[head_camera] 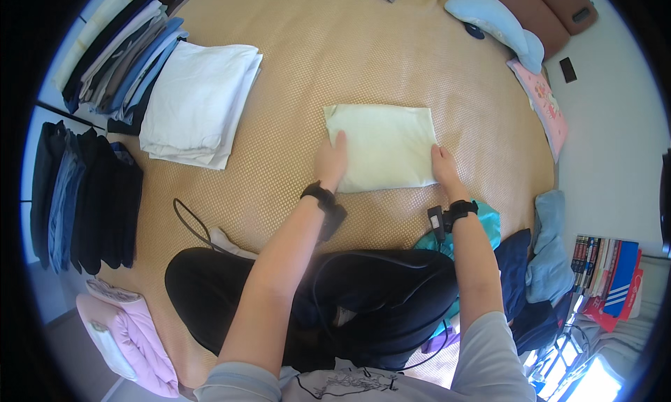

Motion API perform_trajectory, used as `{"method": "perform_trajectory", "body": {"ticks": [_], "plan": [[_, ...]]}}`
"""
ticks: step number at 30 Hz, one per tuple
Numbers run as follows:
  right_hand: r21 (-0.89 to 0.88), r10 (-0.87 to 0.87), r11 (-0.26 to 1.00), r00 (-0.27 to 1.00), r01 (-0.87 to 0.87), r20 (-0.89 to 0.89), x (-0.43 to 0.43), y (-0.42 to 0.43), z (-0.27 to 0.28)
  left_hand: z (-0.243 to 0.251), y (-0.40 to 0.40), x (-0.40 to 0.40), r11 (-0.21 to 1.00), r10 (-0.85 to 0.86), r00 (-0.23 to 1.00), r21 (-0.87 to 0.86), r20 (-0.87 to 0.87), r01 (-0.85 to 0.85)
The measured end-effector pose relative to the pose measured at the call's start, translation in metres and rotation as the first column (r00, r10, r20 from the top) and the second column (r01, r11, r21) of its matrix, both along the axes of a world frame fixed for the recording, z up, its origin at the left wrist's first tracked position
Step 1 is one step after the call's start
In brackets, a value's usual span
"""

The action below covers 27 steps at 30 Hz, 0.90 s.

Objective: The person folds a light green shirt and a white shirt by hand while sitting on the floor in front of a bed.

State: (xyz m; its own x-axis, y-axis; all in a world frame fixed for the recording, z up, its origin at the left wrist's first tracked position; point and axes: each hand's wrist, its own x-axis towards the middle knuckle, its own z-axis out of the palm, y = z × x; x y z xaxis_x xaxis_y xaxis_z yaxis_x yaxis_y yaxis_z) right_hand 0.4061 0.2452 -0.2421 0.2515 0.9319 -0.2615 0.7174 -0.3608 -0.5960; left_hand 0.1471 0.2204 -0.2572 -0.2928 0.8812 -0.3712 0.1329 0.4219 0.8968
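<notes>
A pale yellow folded cloth (387,149), roughly rectangular, lies before me on a woven tan mat (293,82). My left hand (331,160) grips its left edge, the thumb resting on top and the other fingers hidden. At the opposite edge, my right hand (444,166) holds the cloth near its lower right side, thumb uppermost. Whether the cloth touches the mat or is slightly raised, I cannot tell. Black bands with small devices circle both wrists.
Folded white cloths (199,98) are stacked at left, beside rows of folded clothes (131,72) and dark trousers (99,203). A pink quilt (136,334) lies lower left. Teal fabric (487,218) sits by my right forearm. A blue plush toy (493,19) and pink pillow (542,103) lie far right.
</notes>
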Motion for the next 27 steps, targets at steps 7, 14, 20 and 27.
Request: {"method": "perform_trajectory", "body": {"ticks": [7, 14, 20, 27], "plan": [[-0.064, 0.123, 0.991, 0.989, -0.118, 0.084, -0.008, -0.007, -0.007, 0.004, 0.0, -0.021, 0.998, -0.036, 0.974, 0.041, -0.225, 0.046], [-0.498, 0.187, 0.778, 0.898, -0.384, -0.399, -0.06, -0.032, 0.037, 0.005, -0.006, -0.116, 0.958, -0.259, 0.839, -0.016, -0.479, 0.287], [-0.635, 0.524, 0.628, 0.848, -0.45, -0.083, -0.096, -0.036, 0.047, 0.018, -0.023, -0.153, 0.925, -0.379, 0.855, -0.121, -0.353, 0.36], [-0.454, 0.031, 0.876, 0.959, -0.162, -0.283, -0.086, -0.061, 0.058, 0.065, -0.043, -0.151, 0.811, -0.584, 0.649, -0.326, -0.487, 0.486]]}}
